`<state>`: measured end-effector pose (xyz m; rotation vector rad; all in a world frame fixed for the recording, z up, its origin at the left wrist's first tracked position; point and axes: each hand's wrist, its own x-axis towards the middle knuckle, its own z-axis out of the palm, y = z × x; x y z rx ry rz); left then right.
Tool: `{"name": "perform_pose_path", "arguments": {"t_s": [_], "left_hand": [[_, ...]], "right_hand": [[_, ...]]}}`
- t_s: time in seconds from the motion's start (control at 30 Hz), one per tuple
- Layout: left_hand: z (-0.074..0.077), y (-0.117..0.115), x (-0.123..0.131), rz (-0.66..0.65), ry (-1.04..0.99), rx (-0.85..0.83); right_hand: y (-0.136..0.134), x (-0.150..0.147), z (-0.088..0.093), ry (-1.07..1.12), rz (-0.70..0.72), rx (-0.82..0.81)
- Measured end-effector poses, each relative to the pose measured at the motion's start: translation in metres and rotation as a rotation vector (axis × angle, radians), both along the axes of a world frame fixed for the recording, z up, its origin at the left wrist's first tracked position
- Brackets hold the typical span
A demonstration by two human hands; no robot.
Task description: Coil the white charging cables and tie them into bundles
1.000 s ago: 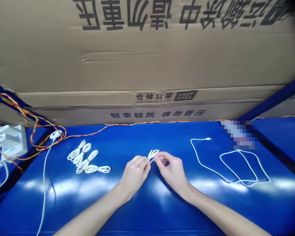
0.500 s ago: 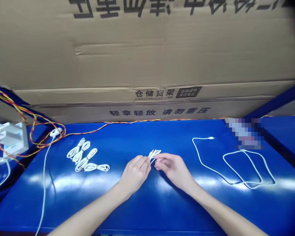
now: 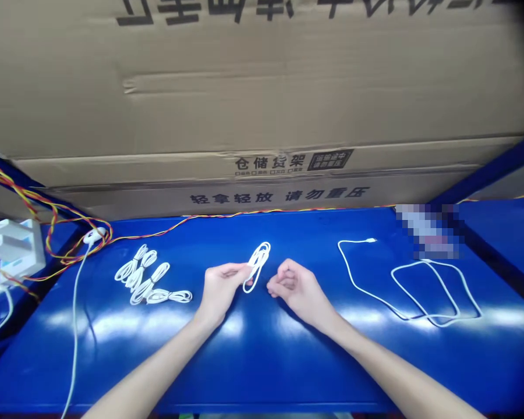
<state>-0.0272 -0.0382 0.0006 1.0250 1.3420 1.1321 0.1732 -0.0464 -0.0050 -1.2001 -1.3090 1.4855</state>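
Observation:
A white cable coiled into a narrow loop (image 3: 259, 262) is pinched in my left hand (image 3: 222, 289), between thumb and fingers, above the blue surface. Just right of it, my right hand (image 3: 297, 289) is closed, with curled fingers and the thumb against them, apart from the coil. Whether something small sits between those fingertips is hidden. Several bundled white cables (image 3: 145, 278) lie in a pile to the left, each folded and tied at its middle. On the right, a loose white cable (image 3: 419, 319) lies uncoiled in wide bends, its plug toward the back.
The blue shelf (image 3: 244, 372) ends at a large cardboard box (image 3: 262, 105) behind. Red and yellow wires (image 3: 166, 233) run along the back edge. A white cord (image 3: 75, 326) crosses the left side. A power strip with plugs (image 3: 17, 250) stands far left. A blurred patch (image 3: 428, 233) lies back right.
My left hand has turned, so the coiled cable now shows more fully and upright. My right hand has drawn away from the coil, its fingers curled more tightly. The view has shifted slightly.

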Motion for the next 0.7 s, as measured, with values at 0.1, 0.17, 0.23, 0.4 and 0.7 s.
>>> {"name": "perform_pose_path", "arguments": {"t_s": [0.1, 0.17, 0.23, 0.4, 0.7], "left_hand": [[0.0, -0.007, 0.009, -0.077, -0.112, -0.078], [-0.002, -0.01, 0.013, -0.092, -0.092, -0.069], [-0.006, -0.01, 0.016, -0.086, -0.044, -0.051], [-0.012, -0.009, 0.015, -0.111, 0.162, 0.027], [-0.025, -0.005, -0.002, -0.219, 0.801, 0.818]], "right_hand": [[0.0, -0.005, 0.002, 0.058, 0.012, 0.034], [0.0, -0.007, 0.003, 0.085, 0.012, 0.05], [-0.001, -0.008, 0.002, 0.082, 0.01, 0.063], [-0.002, -0.008, -0.004, 0.105, 0.029, 0.065], [-0.005, 0.0, -0.01, 0.09, 0.086, 0.096]]}}
